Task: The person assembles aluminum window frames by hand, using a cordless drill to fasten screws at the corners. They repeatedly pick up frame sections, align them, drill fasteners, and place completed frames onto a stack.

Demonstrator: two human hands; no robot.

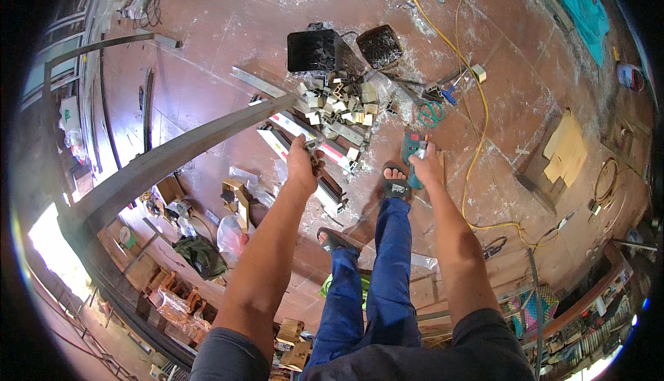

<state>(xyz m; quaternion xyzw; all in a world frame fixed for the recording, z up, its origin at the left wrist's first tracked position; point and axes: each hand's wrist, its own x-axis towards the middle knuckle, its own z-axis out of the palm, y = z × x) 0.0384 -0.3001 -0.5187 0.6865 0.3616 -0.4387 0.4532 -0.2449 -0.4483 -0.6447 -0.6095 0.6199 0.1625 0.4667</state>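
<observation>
My right hand (428, 166) is closed round a teal and black cordless drill (413, 147), held just above my right foot. My left hand (302, 166) is closed on a small grey metal piece (315, 144); its exact kind is too small to tell. Below that hand, long metal profiles (330, 147) with white, red and dark faces lie side by side on the floor. Beyond them is a heap of short cut metal profile pieces (339, 104), pale gold and silver.
Two black bins (310, 52) stand behind the heap. A yellow cable (484, 115) and a coiled green hose (430, 113) lie to the right. On the left, a dark metal frame (187, 132) stretches across the view. Plywood (566, 147) lies far right.
</observation>
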